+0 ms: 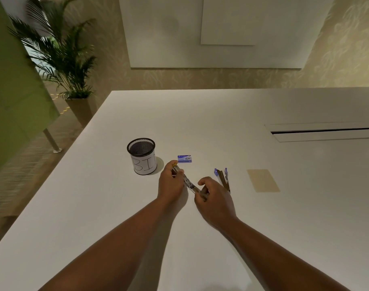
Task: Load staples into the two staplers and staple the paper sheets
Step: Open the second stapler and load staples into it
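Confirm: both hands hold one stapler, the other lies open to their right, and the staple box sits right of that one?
Not quite. The head view shows the staple box left of the open stapler, beside the bin. Both hands, left and right, hold the other stapler.

Office meeting room: large white table with cable slot, potted palm, wall panels.

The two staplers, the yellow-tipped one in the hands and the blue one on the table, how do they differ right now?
The yellow-tipped metal stapler is gripped at both ends, by the left hand and right hand; the blue stapler lies untouched on the white table. The held one has yellow trim; the other, blue. Both are swung open.
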Demonstrator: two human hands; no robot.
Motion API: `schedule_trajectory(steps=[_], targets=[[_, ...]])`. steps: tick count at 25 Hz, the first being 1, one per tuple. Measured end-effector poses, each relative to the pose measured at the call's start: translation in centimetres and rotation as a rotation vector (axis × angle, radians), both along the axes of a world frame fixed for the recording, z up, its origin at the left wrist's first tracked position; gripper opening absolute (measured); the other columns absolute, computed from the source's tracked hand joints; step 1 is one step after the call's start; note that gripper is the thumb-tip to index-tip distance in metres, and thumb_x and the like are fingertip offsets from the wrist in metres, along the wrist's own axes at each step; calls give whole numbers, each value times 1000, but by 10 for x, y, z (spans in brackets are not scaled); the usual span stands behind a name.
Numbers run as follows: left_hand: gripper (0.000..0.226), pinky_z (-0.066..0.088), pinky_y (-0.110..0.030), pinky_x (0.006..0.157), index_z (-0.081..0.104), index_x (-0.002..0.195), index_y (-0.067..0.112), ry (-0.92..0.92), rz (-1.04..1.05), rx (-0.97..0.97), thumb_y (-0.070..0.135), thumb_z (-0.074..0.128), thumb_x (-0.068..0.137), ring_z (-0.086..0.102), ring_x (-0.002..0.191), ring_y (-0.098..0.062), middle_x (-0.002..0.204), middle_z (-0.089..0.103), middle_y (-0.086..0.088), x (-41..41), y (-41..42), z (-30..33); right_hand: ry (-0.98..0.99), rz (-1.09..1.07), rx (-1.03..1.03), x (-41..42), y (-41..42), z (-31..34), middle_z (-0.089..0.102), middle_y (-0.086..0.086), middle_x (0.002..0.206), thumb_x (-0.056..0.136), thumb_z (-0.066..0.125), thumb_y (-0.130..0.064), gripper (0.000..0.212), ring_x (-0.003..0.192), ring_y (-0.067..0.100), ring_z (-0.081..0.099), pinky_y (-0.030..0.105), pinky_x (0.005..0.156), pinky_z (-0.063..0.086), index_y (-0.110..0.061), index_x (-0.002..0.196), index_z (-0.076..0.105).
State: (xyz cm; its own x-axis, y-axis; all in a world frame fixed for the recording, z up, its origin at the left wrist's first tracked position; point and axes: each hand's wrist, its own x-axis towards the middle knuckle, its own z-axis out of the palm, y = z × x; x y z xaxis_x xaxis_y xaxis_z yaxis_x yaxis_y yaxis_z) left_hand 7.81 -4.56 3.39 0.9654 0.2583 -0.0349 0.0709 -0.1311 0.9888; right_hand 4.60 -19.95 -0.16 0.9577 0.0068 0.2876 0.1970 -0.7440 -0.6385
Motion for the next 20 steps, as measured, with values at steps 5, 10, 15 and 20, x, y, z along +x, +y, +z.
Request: schedule_trajectory(steps=[5, 10, 15, 20], targets=[[16, 45, -19, 71, 60, 110, -3, 8, -81, 291, 8, 58, 99, 60, 77, -16, 103, 56, -16, 8, 2, 5, 35, 50, -30, 3, 3, 0, 51, -19, 70, 76, 49, -43, 47, 68, 1, 51, 22, 59, 39, -42, 123, 54], [2, 41, -30, 82, 57, 97, 8, 29, -152, 431, 10, 58, 98, 54, 84, -21, 107, 52, -12, 7, -3, 11, 31, 112, -77, 6, 3, 1, 50, -20, 66, 78, 49, -49, 55, 71, 4, 52, 24, 64, 43, -40, 132, 56], [11, 45, -34, 83, 67, 97, 9, 10, -240, 624, 17, 60, 94, 59, 95, -25, 107, 69, -9, 8, -5, 12, 95, 151, -72, 9, 2, 6, 59, -15, 66, 71, 47, -51, 70, 69, 5, 57, 29, 63, 51, -43, 140, 53], [22, 51, -39, 77, 65, 82, 17, -37, -380, 842, 32, 56, 94, 60, 88, -19, 91, 65, -1, 20, 9, 7, 160, 178, -77, 12, 1, 10, 62, -14, 67, 70, 52, -55, 73, 67, 6, 60, 31, 64, 53, -41, 142, 52]])
